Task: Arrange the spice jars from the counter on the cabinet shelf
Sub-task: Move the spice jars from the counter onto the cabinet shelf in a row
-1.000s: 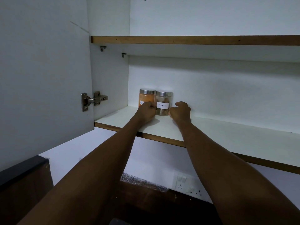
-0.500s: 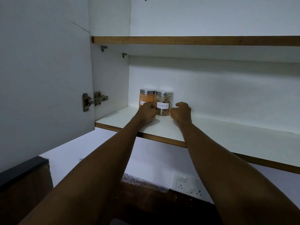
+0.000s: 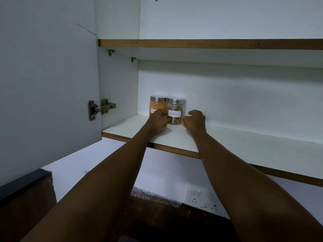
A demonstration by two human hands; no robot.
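Observation:
Two glass spice jars with metal lids stand side by side at the back left of the lower cabinet shelf [image 3: 227, 144]. The left jar [image 3: 157, 105] holds orange powder. The right one, the cinnamon jar [image 3: 175, 109], holds brown pieces and has a white label. My left hand [image 3: 158, 120] is curled against the cinnamon jar's left side and hides the orange jar's lower part. With curled fingers, my right hand [image 3: 195, 120] touches the cinnamon jar's lower right side. The jar sits between both hands on the shelf.
The cabinet door [image 3: 47, 75] hangs open at the left, its hinge [image 3: 101, 108] by the side wall. An upper shelf [image 3: 209, 44] runs overhead. Below are a wall socket panel [image 3: 202, 198] and a dark counter [image 3: 157, 222].

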